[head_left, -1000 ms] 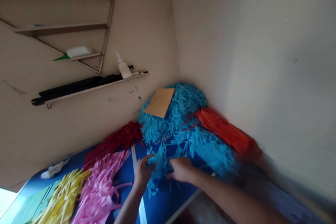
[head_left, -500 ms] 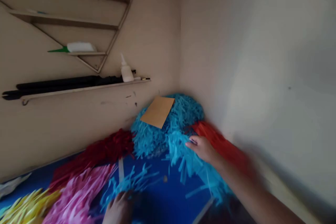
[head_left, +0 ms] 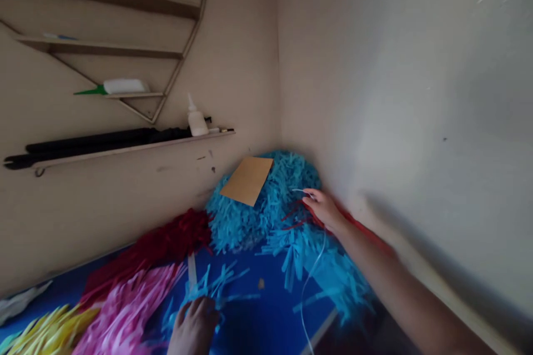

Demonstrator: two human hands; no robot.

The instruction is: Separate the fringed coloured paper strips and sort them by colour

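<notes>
My right hand (head_left: 322, 208) is closed in a pinch on a thin white string (head_left: 303, 299). One end pokes out past the fingertips, and the rest hangs in a curve to the front of the blue table. Beneath that hand lie a light blue fringe bundle (head_left: 328, 266) and red fringe (head_left: 370, 238), partly covered by the forearm. At the front, my left hand (head_left: 194, 324) has its fingers curled over a small bunch of light blue strips (head_left: 212, 283). The fingertips are partly hidden.
A brown card (head_left: 247, 180) rests on a big blue fringe heap (head_left: 287, 177) in the corner. Dark red (head_left: 166, 244), pink (head_left: 129, 305) and yellow (head_left: 50, 330) fringes lie left on the blue table (head_left: 258, 321). A wall shelf (head_left: 125, 150) carries a white bottle (head_left: 196, 119).
My right hand has risen away from the light blue bundle, drawing the white string into clearer view. My left hand has shifted slightly right. The camera view has tilted a little upward.
</notes>
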